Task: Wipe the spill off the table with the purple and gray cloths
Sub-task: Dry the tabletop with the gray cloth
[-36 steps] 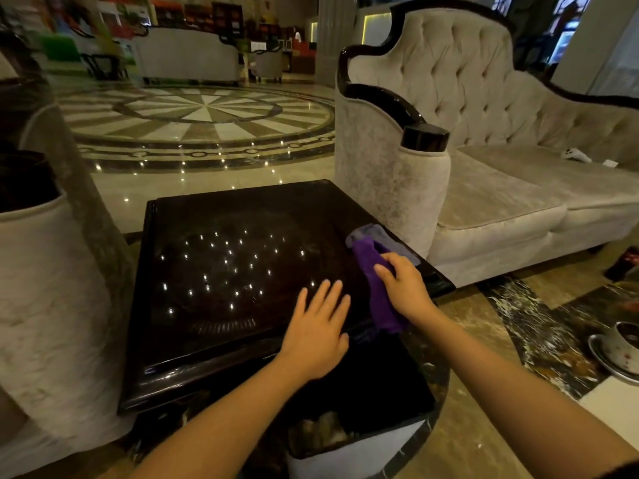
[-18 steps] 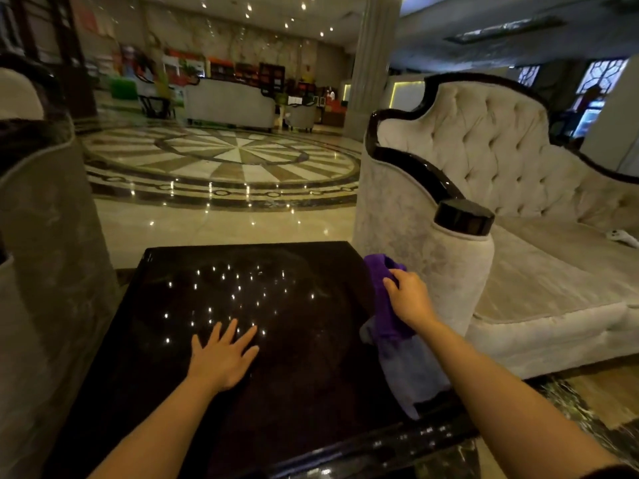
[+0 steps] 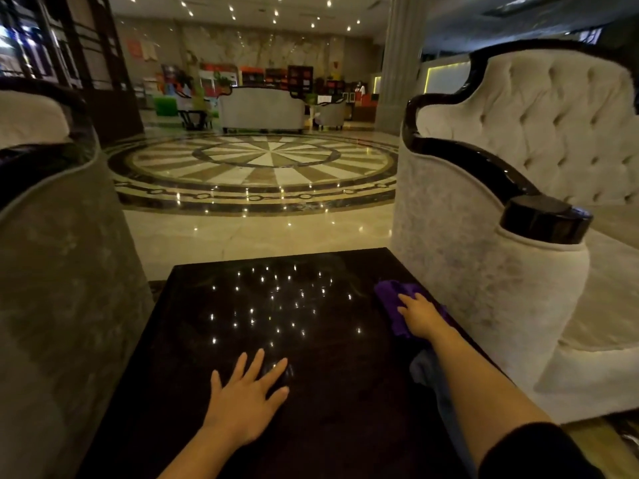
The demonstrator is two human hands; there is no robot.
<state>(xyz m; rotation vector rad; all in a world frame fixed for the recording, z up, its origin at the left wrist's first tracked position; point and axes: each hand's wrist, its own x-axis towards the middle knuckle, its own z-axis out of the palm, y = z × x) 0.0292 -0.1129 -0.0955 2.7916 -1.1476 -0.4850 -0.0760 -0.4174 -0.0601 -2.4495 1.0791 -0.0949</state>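
Note:
A dark glossy table (image 3: 311,426) fills the lower middle of the view and mirrors the ceiling lights. The purple cloth (image 3: 392,302) lies near the table's right edge, and my right hand (image 3: 420,316) presses down on it with fingers spread. The gray cloth (image 3: 423,369) lies under my right forearm, closer to me, and hangs toward the table's right edge. My left hand (image 3: 247,397) rests flat on the tabletop with fingers apart, holding nothing. I cannot make out any spill on the dark surface.
A cream tufted sofa (image 3: 539,160) with a black-capped armrest (image 3: 544,219) stands tight against the table's right side. A gray upholstered chair (image 3: 58,271) flanks the left. Beyond the table lies a polished marble floor (image 3: 256,167) with a round inlay.
My right hand has slid the purple cloth farther away along the table's right edge. My left hand stays flat on the table. The camera has tilted upward toward the lobby.

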